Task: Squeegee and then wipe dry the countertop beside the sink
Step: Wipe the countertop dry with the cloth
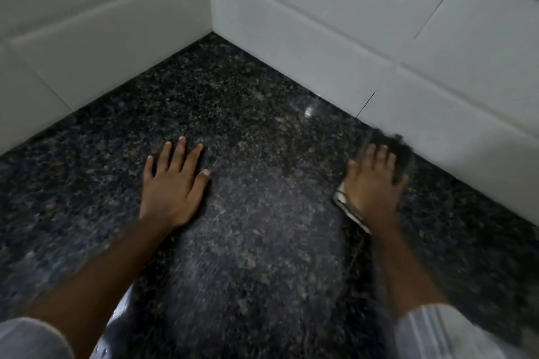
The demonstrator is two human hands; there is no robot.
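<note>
Head view: two light sleeve cuffs sit at the bottom edge, one at the lower left corner [32, 339], one at the lower right [437, 329], bare forearms running up from them over the countertop [256, 242]. Countertop is dark speckled stone, filling most of the frame, with a paler hazy patch down its middle and a few water beads near the bottom edge beside the left forearm.

Left hand [172, 186] lies flat on the stone left of centre, palm down, fingers straight and spread, grasping nothing.

Right hand [373, 183] is motion-blurred, palm down with fingers stretched forward, pressing on a cloth [348, 207] that lies on the countertop close to the right wall. A pale edge of the cloth with dark trim shows at the wrist side of the hand; a dark smeared bit shows past the fingertips, too blurred to tell whether it is the same cloth. Fingers look extended rather than curled, though blur hides the detail.

White wall tiles [306, 9] rise along the back and right edges of the countertop, meeting at an inner corner [211, 33] at top centre. A bright glare spot sits on the stone near the right wall's base.
</note>
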